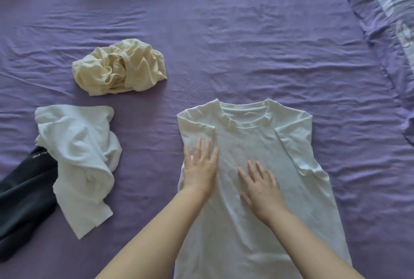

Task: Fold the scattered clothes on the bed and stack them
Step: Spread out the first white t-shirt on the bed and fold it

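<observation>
Soft, even daylight, no hard source visible. Purple bed sheet [246,32] reads evenly lit, wrinkles show only faint shading. Shadows are weak: thin soft one under the left hand [200,166] and right hand [261,191] on the white T-shirt [246,222]. No glare, no blown highlights; whites hold detail. Focus is slightly soft overall, fine fabric texture smeared, looks like compression. Fingertips mildly blurred. Wide-angle stretch at the edges: forearms balloon at the bottom, patterned bedding [385,9] at top right bends and blurs.
</observation>
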Motion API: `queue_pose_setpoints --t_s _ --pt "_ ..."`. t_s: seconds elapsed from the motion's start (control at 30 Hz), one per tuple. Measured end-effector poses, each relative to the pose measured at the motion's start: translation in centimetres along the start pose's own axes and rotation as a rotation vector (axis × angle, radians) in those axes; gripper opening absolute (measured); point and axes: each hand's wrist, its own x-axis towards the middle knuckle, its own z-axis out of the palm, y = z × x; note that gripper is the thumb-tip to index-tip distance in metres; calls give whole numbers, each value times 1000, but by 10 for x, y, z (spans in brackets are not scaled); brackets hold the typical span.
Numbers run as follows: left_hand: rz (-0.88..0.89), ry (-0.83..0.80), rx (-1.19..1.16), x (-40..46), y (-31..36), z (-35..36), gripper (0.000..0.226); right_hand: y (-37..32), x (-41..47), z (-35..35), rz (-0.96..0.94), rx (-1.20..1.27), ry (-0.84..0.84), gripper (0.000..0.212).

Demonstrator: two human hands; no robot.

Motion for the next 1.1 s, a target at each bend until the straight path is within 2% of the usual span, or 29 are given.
queue_pose_setpoints --t_s 0.13,0.23,0.3,0.4,0.47,0.57,0.73,0.8,0.87,0.97,1.1 --pt "205 3 -79 -72 50 15 67 15 -54 8 -31 -10 17 70" --pt "264 -47 -66 -126 84 35 71 28 -95 23 -76 -31 89 79" --pt "286 -40 -77 -155 102 54 75 36 -121 36 -113 -24 71 80" --pt "240 -155 -122 -190 122 61 72 42 -160 55 -176 -7 71 71" --pt "251 -207 -168 -208 130 67 60 43 -185 64 -218 25 83 56" --pt "235 -199 -190 -230 135 86 48 43 -215 77 -264 101 16 40" --pt "283 -287 -82 -241 135 104 50 51 -227 101 -302 41 -44 50" --pt "289 -257 -38 -238 136 101 48 50 -223 103 -300 3 -6 51" --pt "273 -264 -20 -235 133 93 45 51 -217 106 -291 -11 44 44" --pt "346 -32 -15 -230 127 95 35 52 -212 108 -365 -37 120 31" --pt "368 21 -123 -221 119 87 18 49 -204 91 -349 103 163 26"
